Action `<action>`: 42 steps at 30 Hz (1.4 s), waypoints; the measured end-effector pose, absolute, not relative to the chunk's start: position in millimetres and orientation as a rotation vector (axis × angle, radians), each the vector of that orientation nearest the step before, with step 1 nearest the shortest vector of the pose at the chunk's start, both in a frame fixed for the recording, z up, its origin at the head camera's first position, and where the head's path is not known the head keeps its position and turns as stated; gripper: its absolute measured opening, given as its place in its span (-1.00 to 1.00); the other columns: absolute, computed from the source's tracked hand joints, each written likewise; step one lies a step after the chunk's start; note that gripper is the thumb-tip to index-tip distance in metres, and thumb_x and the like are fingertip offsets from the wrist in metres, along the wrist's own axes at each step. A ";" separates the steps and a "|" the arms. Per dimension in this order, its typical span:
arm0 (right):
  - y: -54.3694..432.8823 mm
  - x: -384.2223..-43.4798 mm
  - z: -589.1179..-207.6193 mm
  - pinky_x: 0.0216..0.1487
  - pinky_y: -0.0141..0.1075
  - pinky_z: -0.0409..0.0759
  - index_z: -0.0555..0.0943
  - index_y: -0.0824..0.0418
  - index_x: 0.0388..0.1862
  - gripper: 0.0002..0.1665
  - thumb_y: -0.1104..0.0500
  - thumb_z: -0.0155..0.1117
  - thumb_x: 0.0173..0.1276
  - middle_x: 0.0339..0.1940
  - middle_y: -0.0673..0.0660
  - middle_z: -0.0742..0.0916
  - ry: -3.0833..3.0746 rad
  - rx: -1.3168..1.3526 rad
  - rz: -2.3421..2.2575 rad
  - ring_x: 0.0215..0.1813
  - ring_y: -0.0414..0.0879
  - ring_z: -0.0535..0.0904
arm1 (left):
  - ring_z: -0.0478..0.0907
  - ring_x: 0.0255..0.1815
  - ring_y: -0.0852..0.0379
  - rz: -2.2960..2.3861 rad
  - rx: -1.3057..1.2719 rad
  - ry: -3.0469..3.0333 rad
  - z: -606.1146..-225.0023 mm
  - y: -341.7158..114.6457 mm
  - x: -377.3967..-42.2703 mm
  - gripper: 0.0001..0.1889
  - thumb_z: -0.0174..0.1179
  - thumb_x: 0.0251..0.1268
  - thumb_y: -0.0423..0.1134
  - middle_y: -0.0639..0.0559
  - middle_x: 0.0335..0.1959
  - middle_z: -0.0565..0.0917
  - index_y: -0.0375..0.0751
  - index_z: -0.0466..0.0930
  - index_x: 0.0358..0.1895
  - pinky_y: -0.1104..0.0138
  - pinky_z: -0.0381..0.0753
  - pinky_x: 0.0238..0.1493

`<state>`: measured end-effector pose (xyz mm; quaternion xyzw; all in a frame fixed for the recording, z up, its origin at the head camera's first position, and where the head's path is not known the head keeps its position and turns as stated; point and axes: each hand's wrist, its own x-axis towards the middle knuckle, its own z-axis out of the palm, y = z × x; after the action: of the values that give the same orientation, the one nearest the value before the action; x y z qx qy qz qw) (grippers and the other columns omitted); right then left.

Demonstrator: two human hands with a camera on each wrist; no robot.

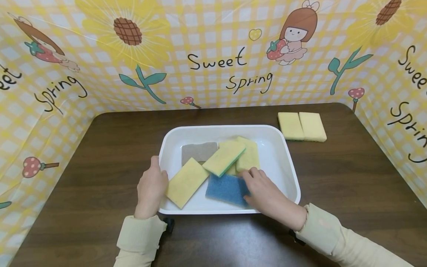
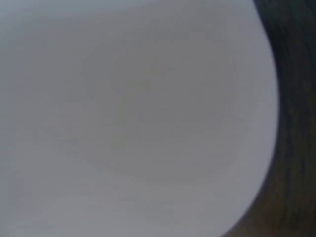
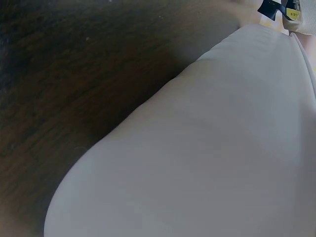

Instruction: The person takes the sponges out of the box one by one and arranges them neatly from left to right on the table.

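Note:
In the head view, a white tray (image 1: 275,167) holds several sponges. My left hand (image 1: 151,187) grips the tray's left rim with curled fingers. At the tray's front, my right hand (image 1: 263,191) pinches the right end of a sponge with its blue scouring side up (image 1: 227,189), fingers over the far edge and thumb at the near one. Behind it, a yellow sponge with a green underside (image 1: 224,157) lies tilted across other yellow sponges (image 1: 248,155). Another yellow sponge (image 1: 187,183) leans near the left hand, and a grey piece (image 1: 199,152) lies at the back left.
Two yellow sponges (image 1: 301,127) sit side by side on the dark wooden table (image 1: 350,178), behind the tray's right corner. A yellow checked cloth (image 1: 213,33) walls the back and sides. Pale sleeve fabric (image 3: 197,148) fills much of the right wrist view; the left wrist view is blurred.

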<state>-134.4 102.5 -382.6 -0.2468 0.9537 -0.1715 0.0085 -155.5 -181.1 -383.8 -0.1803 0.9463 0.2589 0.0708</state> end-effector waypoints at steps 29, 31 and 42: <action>101.2 -136.4 -375.2 0.06 -0.14 0.47 0.53 0.25 0.13 -0.30 0.27 0.54 -0.07 0.06 0.19 0.65 2.902 -0.804 -0.556 0.02 0.07 0.52 | 0.53 -0.45 -0.10 0.782 -0.541 2.842 -383.4 -181.6 -157.2 -0.53 -0.18 0.42 -0.29 -0.44 -0.09 0.61 -0.27 0.08 0.35 0.24 0.36 -0.57; 101.4 -136.3 -374.7 0.06 -0.14 0.47 0.55 0.25 0.11 -0.35 0.26 0.52 -0.03 0.07 0.19 0.66 2.902 -0.807 -0.578 0.02 0.06 0.53 | 0.53 -0.45 -0.10 0.785 -0.547 2.837 -383.5 -181.7 -157.0 -0.53 -0.18 0.42 -0.29 -0.44 -0.08 0.61 -0.27 0.07 0.35 0.24 0.36 -0.57; 100.6 -137.0 -369.8 -0.13 -0.21 0.56 0.64 0.20 -0.19 -0.72 0.23 0.45 0.08 -0.28 0.07 0.72 2.905 -0.731 -0.698 -0.19 -0.09 0.64 | 0.53 -0.45 -0.09 0.787 -0.554 2.827 -382.8 -181.4 -155.8 -0.52 -0.18 0.42 -0.29 -0.44 -0.07 0.60 -0.28 0.06 0.36 0.25 0.36 -0.58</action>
<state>-137.0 100.6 -369.8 -0.2374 0.9440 -0.2269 0.0328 -155.8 -181.4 -382.8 -0.1848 0.9438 0.2628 0.0776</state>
